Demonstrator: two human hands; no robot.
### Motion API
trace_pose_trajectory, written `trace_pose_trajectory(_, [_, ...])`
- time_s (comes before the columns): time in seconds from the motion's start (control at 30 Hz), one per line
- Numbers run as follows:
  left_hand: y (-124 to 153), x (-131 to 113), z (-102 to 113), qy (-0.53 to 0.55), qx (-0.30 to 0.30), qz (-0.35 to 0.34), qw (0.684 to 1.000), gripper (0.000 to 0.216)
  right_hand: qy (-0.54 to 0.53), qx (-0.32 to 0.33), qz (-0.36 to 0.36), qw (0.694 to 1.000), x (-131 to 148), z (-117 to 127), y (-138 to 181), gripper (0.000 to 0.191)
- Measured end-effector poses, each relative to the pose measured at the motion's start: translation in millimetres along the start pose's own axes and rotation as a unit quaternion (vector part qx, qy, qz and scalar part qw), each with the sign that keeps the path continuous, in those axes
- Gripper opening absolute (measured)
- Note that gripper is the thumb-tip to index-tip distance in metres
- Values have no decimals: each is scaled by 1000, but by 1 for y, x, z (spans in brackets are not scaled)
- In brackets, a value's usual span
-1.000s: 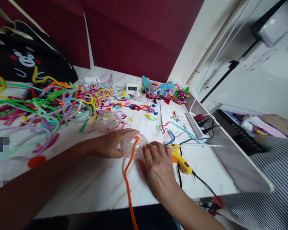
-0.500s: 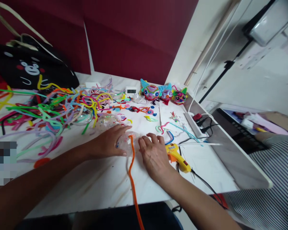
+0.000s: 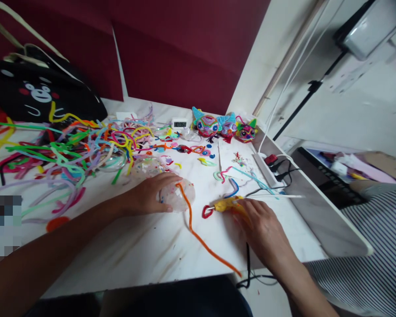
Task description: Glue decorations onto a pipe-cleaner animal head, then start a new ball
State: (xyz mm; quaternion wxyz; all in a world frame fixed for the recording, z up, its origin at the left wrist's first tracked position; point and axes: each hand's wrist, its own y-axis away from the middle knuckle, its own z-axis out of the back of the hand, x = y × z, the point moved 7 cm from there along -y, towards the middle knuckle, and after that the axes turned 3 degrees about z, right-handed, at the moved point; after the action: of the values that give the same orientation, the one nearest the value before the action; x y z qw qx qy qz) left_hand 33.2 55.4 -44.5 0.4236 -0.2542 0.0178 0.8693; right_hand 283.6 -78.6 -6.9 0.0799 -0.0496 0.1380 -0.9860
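Note:
My left hand [image 3: 156, 193] is closed around the left side of a clear plastic ball [image 3: 185, 196] resting on the white table. An orange pipe cleaner [image 3: 201, 240] has one end on top of the ball; its length trails over the table toward the front edge. To the right, my right hand [image 3: 260, 220] grips a yellow hot glue gun [image 3: 227, 204], its nozzle pointing left. A small red ring [image 3: 207, 211] lies at the nozzle tip. Whether they touch I cannot tell.
A tangle of pipe cleaners [image 3: 75, 149] covers the left. Decorated heads [image 3: 207, 126] stand at the back beside a small digital clock [image 3: 179, 123]. A power strip [image 3: 267, 169] lies along the right ledge [image 3: 317, 211]. A person in a striped garment [image 3: 376, 251] is at the right.
My right hand has left the ball, moved right and taken hold of the glue gun. The orange pipe cleaner's loose end has swung right. My left hand stays on the ball.

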Motion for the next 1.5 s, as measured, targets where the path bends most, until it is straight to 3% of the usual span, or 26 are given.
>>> trace_pose_trajectory(0.2, [0, -10, -4, -4, -25, 22, 999, 80, -108, 92, -116, 983, -40, -23, 25, 34])
trace_pose_trajectory(0.43, [2, -14, -11, -27, -53, 24, 998, 86, -187, 123, -136, 965, -59, -32, 12, 27])
trace_pose_trajectory(0.63, [3, -13, -13, -20, -84, 10, 996, 80, -272, 118, -157, 942, -69, -21, 18, 34])
trace_pose_trajectory(0.77, [3, -33, 8, -23, -118, -28, 992, 66, -311, 84, -164, 932, -66, -6, 11, 37])
trace_pose_trajectory(0.9, [-3, -66, 38, 4, -162, -28, 986, 44, -388, 37, -188, 901, -59, 8, 1, 36])
trace_pose_trajectory(1.07, [-29, -101, 31, 17, -100, -55, 993, 30, -442, -18, -203, 874, -57, 23, -3, 30])
trace_pose_trajectory(1.17, [-51, -108, 9, -92, -24, -56, 994, 23, -465, -59, -205, 859, -60, 35, 0, 30])
trace_pose_trajectory(1.3, [-71, -112, -26, -253, 90, -71, 961, 11, -480, -108, -226, 841, -68, 49, 9, 33])
trace_pose_trajectory(1.37, [-77, -117, -36, -273, 105, -85, 952, 7, -485, -124, -229, 834, -70, 53, 13, 35])
trace_pose_trajectory(1.5, [-90, -127, -46, -259, 120, -111, 952, 20, -491, -142, -221, 830, -74, 57, 15, 33])
